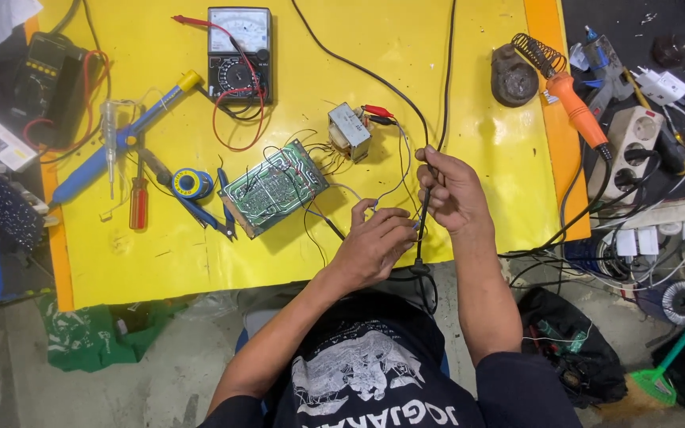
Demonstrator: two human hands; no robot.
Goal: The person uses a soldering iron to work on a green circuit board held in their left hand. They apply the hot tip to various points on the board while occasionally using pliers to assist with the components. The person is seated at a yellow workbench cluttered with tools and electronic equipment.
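Thin black flexible cable (423,208) hangs over the yellow mat's (406,63) near edge, pinched in the right hand (452,190); the left hand (374,246) grips fine wires beside it. Light and limp, it is probably best held along its insulation.

Two hands: left hand (374,242), right hand (449,190). One green circuit board (273,188). One small transformer (349,131). Two meters: one needle meter (239,51), one dark meter (49,83) at the table's left edge. Two soldering irons: one blue-handled iron (112,154), one orange-handled iron (576,103). One red-handled screwdriver (139,202). One solder reel (190,183). One pair of blue-handled pliers (220,206). One yellow table mat (406,71). One white power strip (632,143).
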